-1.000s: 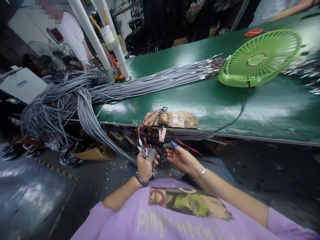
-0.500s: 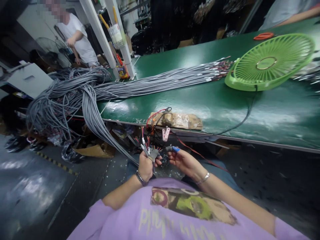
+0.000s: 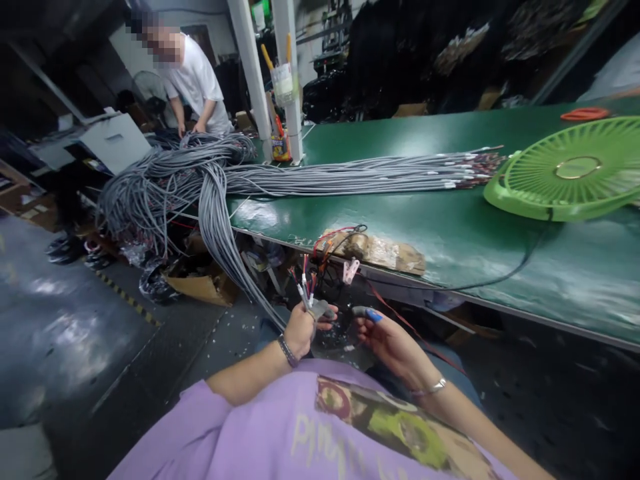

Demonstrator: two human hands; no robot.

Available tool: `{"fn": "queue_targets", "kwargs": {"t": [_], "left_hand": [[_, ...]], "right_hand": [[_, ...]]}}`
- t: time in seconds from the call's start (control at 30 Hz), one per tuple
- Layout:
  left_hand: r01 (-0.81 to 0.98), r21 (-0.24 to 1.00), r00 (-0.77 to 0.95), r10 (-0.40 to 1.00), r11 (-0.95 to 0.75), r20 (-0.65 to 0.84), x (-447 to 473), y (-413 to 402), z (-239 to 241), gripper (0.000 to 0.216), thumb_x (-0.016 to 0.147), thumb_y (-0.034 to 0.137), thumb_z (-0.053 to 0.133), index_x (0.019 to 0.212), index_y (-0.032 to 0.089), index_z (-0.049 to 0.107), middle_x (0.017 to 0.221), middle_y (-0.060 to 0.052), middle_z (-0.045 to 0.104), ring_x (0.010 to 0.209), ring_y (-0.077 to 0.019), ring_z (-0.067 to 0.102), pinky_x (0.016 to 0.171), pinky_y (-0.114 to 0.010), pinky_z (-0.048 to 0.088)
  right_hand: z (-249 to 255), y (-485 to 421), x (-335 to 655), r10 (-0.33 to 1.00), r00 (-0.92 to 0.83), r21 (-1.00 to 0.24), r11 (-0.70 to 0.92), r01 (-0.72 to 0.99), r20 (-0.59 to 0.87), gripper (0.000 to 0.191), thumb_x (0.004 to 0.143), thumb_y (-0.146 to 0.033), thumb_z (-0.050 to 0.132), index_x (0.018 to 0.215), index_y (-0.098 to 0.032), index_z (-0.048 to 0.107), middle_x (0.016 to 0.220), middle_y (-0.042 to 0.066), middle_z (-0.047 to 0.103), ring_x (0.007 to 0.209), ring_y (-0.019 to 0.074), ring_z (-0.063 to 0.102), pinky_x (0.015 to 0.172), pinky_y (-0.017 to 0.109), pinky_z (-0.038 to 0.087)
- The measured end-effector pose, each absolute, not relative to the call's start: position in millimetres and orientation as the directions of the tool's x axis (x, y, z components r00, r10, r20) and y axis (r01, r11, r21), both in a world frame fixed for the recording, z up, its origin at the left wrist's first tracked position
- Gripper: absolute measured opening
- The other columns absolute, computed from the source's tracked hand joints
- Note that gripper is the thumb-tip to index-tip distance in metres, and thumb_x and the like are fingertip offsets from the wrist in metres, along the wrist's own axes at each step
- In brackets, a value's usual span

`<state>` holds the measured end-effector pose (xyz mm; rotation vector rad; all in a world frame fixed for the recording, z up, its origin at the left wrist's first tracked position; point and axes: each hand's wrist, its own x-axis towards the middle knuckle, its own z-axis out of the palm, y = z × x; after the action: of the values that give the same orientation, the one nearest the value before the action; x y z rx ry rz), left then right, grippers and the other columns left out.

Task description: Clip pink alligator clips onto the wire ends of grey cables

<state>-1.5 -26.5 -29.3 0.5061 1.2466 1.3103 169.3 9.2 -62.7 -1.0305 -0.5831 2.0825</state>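
My left hand (image 3: 303,330) is closed around the end of a bundle of grey cables (image 3: 240,270). Red, white and dark inner wires (image 3: 307,283) fan out above the fist, and grey coverings show on some of its fingers. A short way to the right, my right hand (image 3: 385,340) is held with its fingers curled. Its thumb, with a blue covering (image 3: 373,315), presses against a grey-covered fingertip (image 3: 359,311). Whatever may be pinched there is too small to make out. A pink-and-white clip (image 3: 351,271) hangs at the table edge just beyond both hands.
On the green table (image 3: 280,217) lie a wooden block (image 3: 395,255) with wires, a long row of grey cables (image 3: 350,177), and a green fan (image 3: 575,167). Orange-handled scissors (image 3: 585,114) rest farther back. Another person (image 3: 197,87) handles the cable pile at the left.
The view has swung left, so things sit farther right in the picture. My hands have drawn slightly apart. The person at the back now bends with both hands on the cable pile.
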Motion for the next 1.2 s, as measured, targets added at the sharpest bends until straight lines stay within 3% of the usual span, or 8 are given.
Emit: {"fn": "queue_targets", "kwargs": {"t": [0.2, 0.4, 0.53, 0.63, 0.73, 0.9, 1.07, 1.2], "left_hand": [[-0.355, 0.885, -0.186, 0.905, 0.3, -0.382, 0, -35, -29, 0.042, 0.056, 0.05, 0.076, 0.066, 0.015, 0.057, 0.067, -0.007, 0.071, 0.039, -0.0094, 0.056, 0.034, -0.018, 0.023], [-0.302, 0.918, -0.197, 0.925, 0.258, -0.325, 5, -41, -25, 0.041, 0.058, 0.05, 0.076, 0.068, 0.016, 0.055, 0.067, -0.004, 0.069, 0.038, -0.0073, 0.05, 0.036, -0.02, 0.02], [-0.311, 0.929, -0.178, 0.947, 0.202, -0.265, 10, -45, -23, 0.042, 0.054, 0.044, 0.083, 0.075, 0.016, 0.06, 0.07, -0.001, 0.067, 0.049, -0.0082, 0.053, 0.042, -0.02, 0.034], [-0.314, 0.944, -0.146, 0.977, 0.105, -0.157, 12, -46, -26, 0.038, 0.055, 0.034, 0.084, 0.079, 0.016, 0.061, 0.07, 0.002, 0.064, 0.061, -0.0107, 0.056, 0.06, -0.023, 0.046], [-0.241, 0.97, -0.126, 0.99, 0.035, -0.067, 11, -46, -31, 0.031, 0.059, 0.021, 0.081, 0.084, 0.017, 0.063, 0.074, 0.002, 0.064, 0.074, -0.0136, 0.058, 0.075, -0.027, 0.047], [-0.169, 0.984, -0.065, 0.996, 0.053, -0.065, 6, -49, -26, 0.027, 0.063, 0.015, 0.075, 0.088, 0.017, 0.066, 0.077, 0.0, 0.065, 0.081, -0.0163, 0.058, 0.081, -0.029, 0.046], [-0.184, 0.975, 0.057, 0.991, 0.128, -0.12, -1, -55, -20, 0.041, 0.064, 0.045, 0.079, 0.09, 0.015, 0.069, 0.073, -0.001, 0.066, 0.065, -0.013, 0.055, 0.064, -0.025, 0.046], [-0.127, 0.968, 0.029, 0.976, 0.216, -0.214, -2, -53, -30, 0.057, 0.064, 0.067, 0.069, 0.085, 0.014, 0.071, 0.057, -0.001, 0.062, 0.047, -0.0102, 0.048, 0.049, -0.023, 0.038]], "right_hand": [[-52, 6, 179, 0.874, -0.275, -0.851, -0.466, -0.243, -0.4, 0.036, 0.052, -0.045, 0.083, 0.071, -0.02, 0.066, 0.064, 0.0, 0.062, 0.056, 0.0119, 0.053, 0.054, 0.024, 0.046], [-30, -4, 184, 0.968, -0.244, -0.994, -0.035, 0.106, -0.06, 0.033, 0.067, -0.053, 0.069, 0.078, -0.022, 0.068, 0.072, 0.004, 0.068, 0.072, 0.0206, 0.062, 0.065, 0.031, 0.052], [-8, -15, 176, 0.922, -0.381, -0.981, 0.138, 0.138, 0.076, 0.031, 0.075, -0.052, 0.062, 0.08, -0.022, 0.069, 0.08, 0.005, 0.071, 0.078, 0.0219, 0.066, 0.074, 0.033, 0.054], [7, -20, 165, 0.881, -0.441, -0.953, 0.26, 0.155, 0.168, 0.03, 0.078, -0.05, 0.061, 0.085, -0.022, 0.068, 0.085, 0.006, 0.072, 0.081, 0.0219, 0.066, 0.077, 0.034, 0.054], [16, -20, 152, 0.86, -0.472, -0.911, 0.334, 0.24, 0.191, 0.027, 0.078, -0.046, 0.061, 0.085, -0.021, 0.067, 0.081, 0.006, 0.071, 0.073, 0.0205, 0.064, 0.07, 0.033, 0.053], [17, -14, 139, 0.886, -0.436, -0.93, 0.283, 0.233, 0.16, 0.019, 0.076, -0.039, 0.062, 0.076, -0.02, 0.064, 0.072, 0.004, 0.068, 0.067, 0.0182, 0.059, 0.064, 0.03, 0.049], [-2, -8, 143, 0.938, -0.345, -0.999, 0.008, 0.037, -0.005, 0.025, 0.066, -0.043, 0.071, 0.074, -0.021, 0.063, 0.071, 0.002, 0.067, 0.069, 0.0188, 0.058, 0.068, 0.031, 0.049], [-18, -6, 153, 0.943, -0.322, -0.996, -0.089, -0.004, -0.083, 0.029, 0.064, -0.045, 0.074, 0.073, -0.019, 0.063, 0.07, 0.002, 0.065, 0.069, 0.0176, 0.057, 0.065, 0.029, 0.046]]}}
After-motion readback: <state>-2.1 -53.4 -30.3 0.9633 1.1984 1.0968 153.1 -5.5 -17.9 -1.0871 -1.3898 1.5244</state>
